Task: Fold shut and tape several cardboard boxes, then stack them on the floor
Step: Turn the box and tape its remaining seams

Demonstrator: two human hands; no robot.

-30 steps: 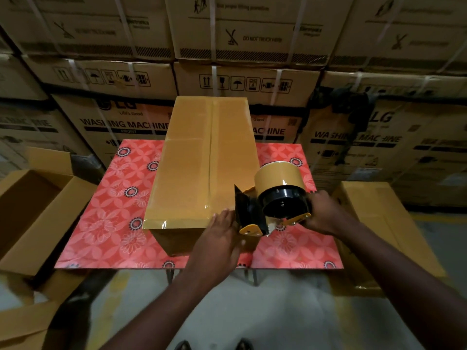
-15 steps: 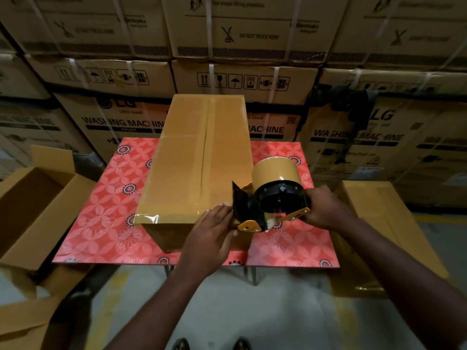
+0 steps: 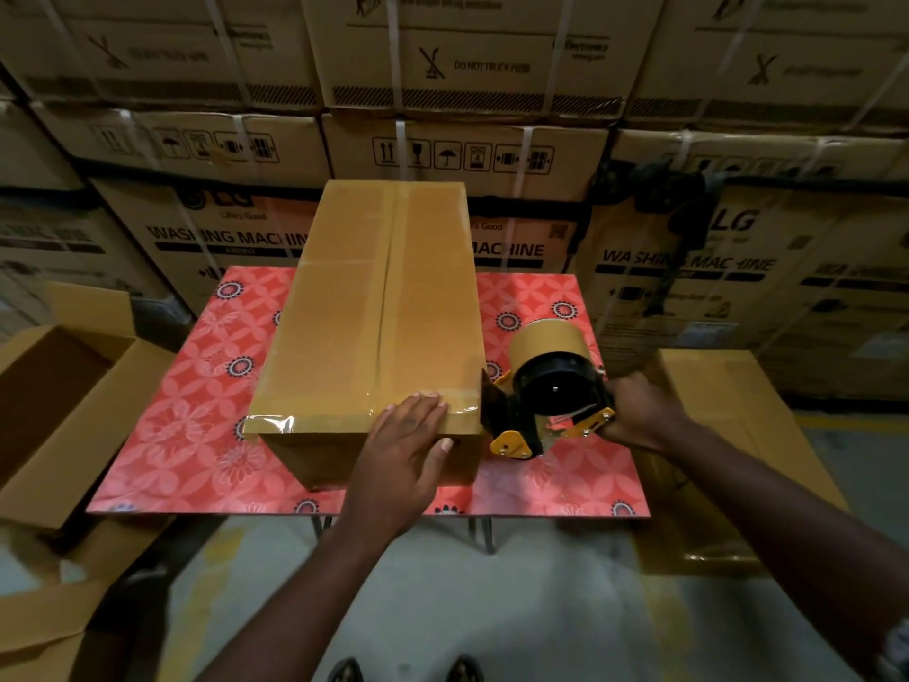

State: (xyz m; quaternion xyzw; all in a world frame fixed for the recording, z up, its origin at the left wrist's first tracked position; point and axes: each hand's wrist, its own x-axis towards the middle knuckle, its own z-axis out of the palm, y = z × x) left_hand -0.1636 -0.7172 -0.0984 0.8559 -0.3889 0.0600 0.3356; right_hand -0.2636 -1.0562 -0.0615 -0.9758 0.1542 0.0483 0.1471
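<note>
Since half a second ago my tape dispenser (image 3: 546, 391) has travelled to the right and now stands just past the near right corner of the cardboard box (image 3: 374, 307). My left hand (image 3: 398, 455) has gone up from the front face onto the near edge of the top. This hand lies flat, the fingers straight and together. It presses on the strip of tape (image 3: 319, 420) that runs across this near edge, and the thumb hangs over the front face. My right hand (image 3: 634, 411), right of the centre of the frame, is closed around the handle of the dispenser. The dispenser is black with yellow parts and carries a brown roll (image 3: 546, 337) on top. Its black front plate touches the corner of the box. The left end of the strip sticks out a little beyond the left corner, shiny and wrinkled.

The box is long and its flaps are folded shut, with the seam along the middle of the top. It lies in the centre of the frame on a table (image 3: 196, 435) with a red flowered cover. At the left of the frame an open box (image 3: 59, 401) stands on the floor (image 3: 516, 607). At the right a closed box (image 3: 728, 411) stands just beside the table. Across the upper frame big cartons (image 3: 713, 258) printed "WASHING MACHINE" are stacked. At the bottom edge the tips of my shoes (image 3: 344, 671) show.
</note>
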